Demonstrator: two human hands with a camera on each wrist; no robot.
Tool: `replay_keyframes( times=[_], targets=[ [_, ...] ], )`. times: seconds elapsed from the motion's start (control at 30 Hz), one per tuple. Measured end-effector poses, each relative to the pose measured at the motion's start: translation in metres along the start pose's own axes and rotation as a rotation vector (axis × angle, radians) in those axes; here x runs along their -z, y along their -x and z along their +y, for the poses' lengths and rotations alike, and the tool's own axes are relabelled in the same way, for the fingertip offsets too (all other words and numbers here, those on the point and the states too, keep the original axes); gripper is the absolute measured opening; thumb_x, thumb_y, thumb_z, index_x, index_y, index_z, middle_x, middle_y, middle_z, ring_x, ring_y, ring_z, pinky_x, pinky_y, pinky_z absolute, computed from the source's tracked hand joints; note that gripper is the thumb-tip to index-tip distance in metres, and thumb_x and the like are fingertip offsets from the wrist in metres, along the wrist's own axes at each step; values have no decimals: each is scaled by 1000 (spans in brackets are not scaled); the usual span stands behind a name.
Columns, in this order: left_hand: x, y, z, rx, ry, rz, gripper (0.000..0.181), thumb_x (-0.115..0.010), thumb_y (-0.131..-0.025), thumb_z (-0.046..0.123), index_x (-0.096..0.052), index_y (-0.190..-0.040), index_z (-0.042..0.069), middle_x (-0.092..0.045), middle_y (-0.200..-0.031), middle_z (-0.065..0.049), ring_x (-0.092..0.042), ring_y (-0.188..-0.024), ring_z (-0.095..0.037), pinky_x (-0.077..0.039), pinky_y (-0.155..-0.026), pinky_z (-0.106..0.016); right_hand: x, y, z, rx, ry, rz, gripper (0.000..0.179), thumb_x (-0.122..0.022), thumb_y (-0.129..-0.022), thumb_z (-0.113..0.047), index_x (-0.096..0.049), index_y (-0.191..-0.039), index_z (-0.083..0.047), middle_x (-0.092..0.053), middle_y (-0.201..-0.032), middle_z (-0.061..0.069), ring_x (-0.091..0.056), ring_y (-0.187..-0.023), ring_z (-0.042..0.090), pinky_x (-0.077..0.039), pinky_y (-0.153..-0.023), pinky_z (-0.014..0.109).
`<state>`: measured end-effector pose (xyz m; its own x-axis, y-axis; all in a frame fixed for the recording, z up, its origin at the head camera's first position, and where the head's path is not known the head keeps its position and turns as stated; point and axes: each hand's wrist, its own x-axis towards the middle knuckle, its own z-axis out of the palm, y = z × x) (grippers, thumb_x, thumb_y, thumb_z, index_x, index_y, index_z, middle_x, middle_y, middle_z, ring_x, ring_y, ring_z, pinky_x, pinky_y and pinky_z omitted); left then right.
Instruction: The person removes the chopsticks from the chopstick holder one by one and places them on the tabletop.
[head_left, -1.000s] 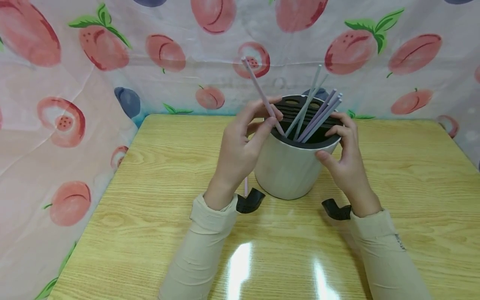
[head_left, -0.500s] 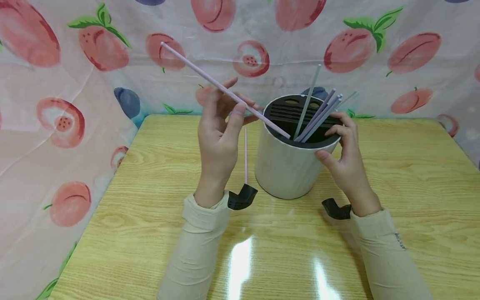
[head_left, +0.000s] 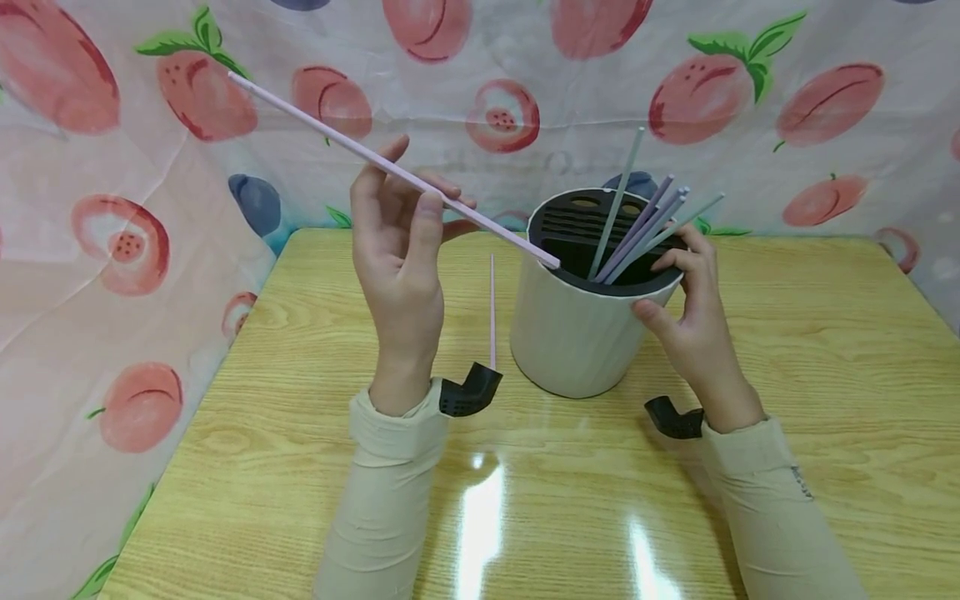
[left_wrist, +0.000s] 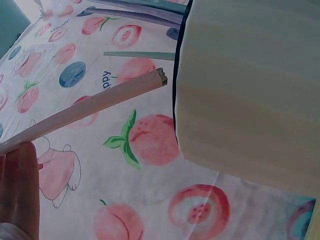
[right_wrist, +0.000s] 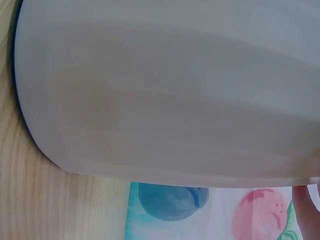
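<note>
My left hand [head_left: 401,250] pinches a long pale pink stick [head_left: 322,129] between thumb and fingers, left of a white round utensil holder [head_left: 573,342]. The stick slants up to the left. Its lower end overlaps the holder's rim in the head view, while the left wrist view shows that end [left_wrist: 160,77] just outside the rim. With the thumb outside and fingers over the edge, my right hand [head_left: 693,308] grips the holder's right rim. Several purple sticks [head_left: 641,225] and pale green sticks [head_left: 618,200] lean inside the front opening; their lower ends are hidden.
A second pink stick [head_left: 492,308] lies on the wooden table [head_left: 285,417] left of the holder, partly hidden by the left wrist's black camera mount [head_left: 471,390]. The holder's black top [head_left: 570,221] has slots and round holes. A peach-print cloth [head_left: 450,67] hangs behind.
My left hand has moved left, drawing the pink stick's lower end back to the rim and tilting it flatter. One pale green stick has tipped rightward in the holder. My right hand stays put.
</note>
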<state>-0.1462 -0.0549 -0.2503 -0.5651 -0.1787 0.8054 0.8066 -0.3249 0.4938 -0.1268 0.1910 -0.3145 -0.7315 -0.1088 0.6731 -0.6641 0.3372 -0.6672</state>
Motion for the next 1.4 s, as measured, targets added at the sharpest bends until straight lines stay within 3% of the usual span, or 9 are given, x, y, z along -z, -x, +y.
replay_keyframes(
  times=[0.3,0.57,0.8,1.0,1.13,1.4],
  targets=[
    [1,-2,4,28,-67,0,37,-45,-89,-4,-39,-126,-3,-51,-87,-18,-54,-73,-33,-51,-62,-44,-1,0,-1,-15,0,1,68,-59,-81,-48,-37,-102,13,-21,-137,17,-21,-124,21,-21,-99,30],
    [-4,-2,9,144,-195,-30,43,-45,-90,-2,-34,-132,-5,-48,-87,-21,-55,-73,-31,-51,-62,-42,-1,-2,0,-16,0,-3,68,-59,-80,-48,-37,-102,13,-21,-137,20,-22,-124,21,-21,-99,29],
    [-5,-1,5,230,-295,-66,47,-46,-89,-2,-32,-135,-1,-49,-89,-18,-55,-73,-31,-51,-62,-40,1,-3,2,-17,-3,-3,67,-59,-81,-47,-37,-103,13,-23,-137,6,-21,-125,21,-21,-100,31],
    [-4,0,-2,285,-414,-85,50,-49,-89,-2,-33,-136,0,-51,-90,-15,-56,-76,-25,-51,-64,-37,1,-4,3,-12,-7,-5,67,-59,-81,-46,-38,-103,13,-23,-137,7,-21,-125,21,-21,-100,31],
    [1,1,-15,279,-481,-100,51,-51,-89,2,-34,-137,6,-54,-91,-13,-57,-76,-21,-52,-63,-35,2,-4,3,-14,-8,-7,67,-59,-81,-46,-38,-103,13,-22,-137,11,-20,-125,21,-20,-100,31],
    [17,7,-48,182,-651,-160,52,-52,-90,13,-34,-139,19,-57,-89,-5,-57,-70,-11,-49,-60,-26,2,-5,2,-16,-5,-11,66,-59,-81,-46,-38,-103,12,-23,-138,6,-20,-125,21,-20,-100,31]
  ],
)
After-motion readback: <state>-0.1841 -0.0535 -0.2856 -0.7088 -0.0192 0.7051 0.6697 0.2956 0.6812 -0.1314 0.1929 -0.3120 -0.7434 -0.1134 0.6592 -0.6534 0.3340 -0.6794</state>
